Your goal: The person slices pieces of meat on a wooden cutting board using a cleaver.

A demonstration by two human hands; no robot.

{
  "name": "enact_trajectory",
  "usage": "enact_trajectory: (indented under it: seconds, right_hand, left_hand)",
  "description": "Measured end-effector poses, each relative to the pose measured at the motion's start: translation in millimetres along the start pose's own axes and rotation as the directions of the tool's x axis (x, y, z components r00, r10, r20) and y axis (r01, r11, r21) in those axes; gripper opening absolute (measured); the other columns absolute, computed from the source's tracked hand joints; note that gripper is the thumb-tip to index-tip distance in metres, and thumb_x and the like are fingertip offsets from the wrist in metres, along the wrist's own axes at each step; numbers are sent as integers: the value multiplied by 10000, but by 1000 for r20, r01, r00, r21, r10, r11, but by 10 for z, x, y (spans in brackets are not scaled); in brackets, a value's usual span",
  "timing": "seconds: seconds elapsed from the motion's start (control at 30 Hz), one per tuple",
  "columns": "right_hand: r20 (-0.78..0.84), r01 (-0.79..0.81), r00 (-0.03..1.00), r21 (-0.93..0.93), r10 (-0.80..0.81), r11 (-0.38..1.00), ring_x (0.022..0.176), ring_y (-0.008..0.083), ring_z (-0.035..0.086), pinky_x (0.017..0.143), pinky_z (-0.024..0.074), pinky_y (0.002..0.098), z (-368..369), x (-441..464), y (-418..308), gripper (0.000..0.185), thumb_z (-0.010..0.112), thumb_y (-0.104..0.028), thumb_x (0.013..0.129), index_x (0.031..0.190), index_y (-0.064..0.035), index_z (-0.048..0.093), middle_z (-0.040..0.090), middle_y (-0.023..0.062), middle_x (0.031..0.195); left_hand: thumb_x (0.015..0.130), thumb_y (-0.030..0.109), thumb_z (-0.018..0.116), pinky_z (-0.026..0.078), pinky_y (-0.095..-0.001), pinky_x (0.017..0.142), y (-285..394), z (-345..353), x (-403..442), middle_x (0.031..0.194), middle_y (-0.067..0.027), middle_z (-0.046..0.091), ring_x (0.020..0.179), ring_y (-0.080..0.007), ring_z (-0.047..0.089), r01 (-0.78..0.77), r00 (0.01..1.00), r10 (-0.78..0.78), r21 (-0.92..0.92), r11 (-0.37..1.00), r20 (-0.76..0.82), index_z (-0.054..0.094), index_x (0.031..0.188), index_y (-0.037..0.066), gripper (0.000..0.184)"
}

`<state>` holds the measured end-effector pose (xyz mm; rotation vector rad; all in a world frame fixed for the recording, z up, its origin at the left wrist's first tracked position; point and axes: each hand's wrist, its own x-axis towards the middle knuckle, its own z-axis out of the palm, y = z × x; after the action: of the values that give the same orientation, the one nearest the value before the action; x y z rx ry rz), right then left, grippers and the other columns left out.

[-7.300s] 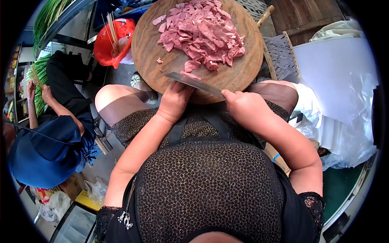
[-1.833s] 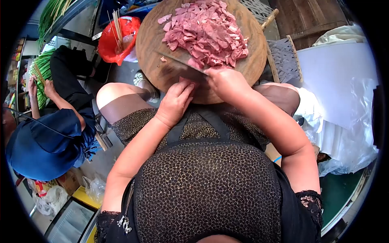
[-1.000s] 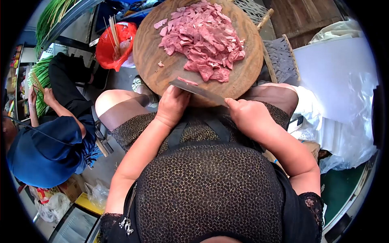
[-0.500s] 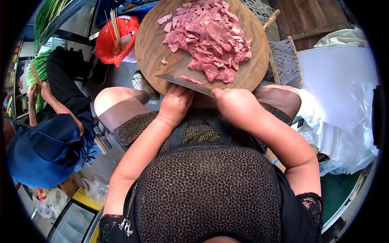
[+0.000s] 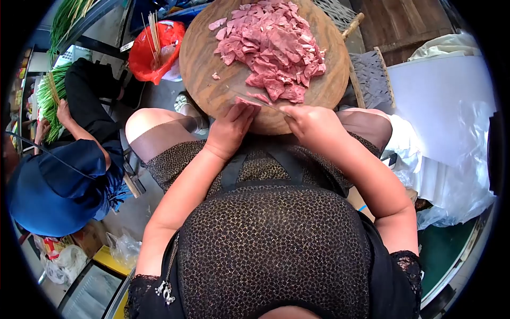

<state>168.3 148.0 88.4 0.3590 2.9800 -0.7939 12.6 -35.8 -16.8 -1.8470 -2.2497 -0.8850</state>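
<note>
A heap of sliced pink meat (image 5: 273, 48) lies on a round wooden board (image 5: 199, 58) in front of me. At the board's near edge my left hand (image 5: 231, 127) presses with bent fingers on a small piece of meat (image 5: 247, 102). My right hand (image 5: 308, 123) is closed round the handle of a knife (image 5: 270, 104), whose blade is seen nearly edge-on and points up and left. A thin slice (image 5: 260, 97) lies beside the blade, between it and the heap. A small scrap (image 5: 215, 76) sits apart on the board's left side.
At the left, another person (image 5: 58, 181) in dark blue holds thin sticks by green stalks (image 5: 48, 106). A red bag-lined container (image 5: 142, 58) with skewers stands left of the board. A woven chair (image 5: 372, 77) and plastic sheeting (image 5: 457, 170) are on the right.
The knife has turned from lying broadside over my left fingers to nearly edge-on. The meat piece under my left fingers now shows. The other person's hands have moved apart.
</note>
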Motion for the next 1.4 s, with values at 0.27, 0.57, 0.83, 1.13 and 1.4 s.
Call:
enact_trajectory:
  seconds: [0.27, 0.57, 0.83, 1.13, 1.4]
  right_hand:
    - [110, -7, 994, -111, 20, 994, 756, 354, 689, 655, 560, 452, -90, -335, 90, 262, 601, -197, 937, 1158, -67, 654, 701, 165, 824]
    - [192, -14, 981, -136, 40, 991, 700, 372, 686, 628, 550, 486, -86, -154, -21, 151, 522, -147, 910, 942, -34, 616, 673, 179, 734]
    - [220, 39, 975, -140, -7, 989, 678, 353, 684, 595, 547, 461, 129, 185, -37, 217, 546, -121, 900, 1062, -23, 652, 675, 172, 731]
    - [-79, 54, 995, 2, -53, 999, 698, 362, 690, 621, 541, 497, 333, 451, 89, 228, 551, -206, 935, 1094, -95, 671, 701, 168, 766]
    - [45, 29, 999, -67, -26, 997, 764, 354, 693, 664, 556, 466, -83, -264, 23, 257, 607, -182, 921, 1154, -84, 652, 704, 173, 846]
  left_hand:
    - [814, 117, 755, 556, -388, 892, 3, 75, -46, 1143, -100, 649, 1043, -304, 632, 73, 996, -73, 5, 997, -54, 715, 1107, 84, 297]
    - [801, 123, 773, 557, -403, 900, -15, 74, -64, 1144, -115, 649, 1062, -338, 632, 78, 996, -76, 37, 996, -35, 713, 1083, 69, 293]
    - [795, 97, 770, 530, -415, 939, -11, 29, -25, 1134, -125, 659, 1055, -337, 634, 92, 995, -94, -56, 994, -30, 716, 1083, 71, 294]
    - [839, 72, 699, 534, -374, 905, 46, -29, 26, 1100, -98, 662, 1026, -294, 644, 60, 995, -67, -97, 993, -70, 693, 1118, 51, 279]
    - [820, 55, 698, 551, -384, 847, 20, 29, -43, 1109, -87, 624, 1007, -302, 624, -19, 999, 22, 58, 998, -46, 688, 1122, 69, 302]
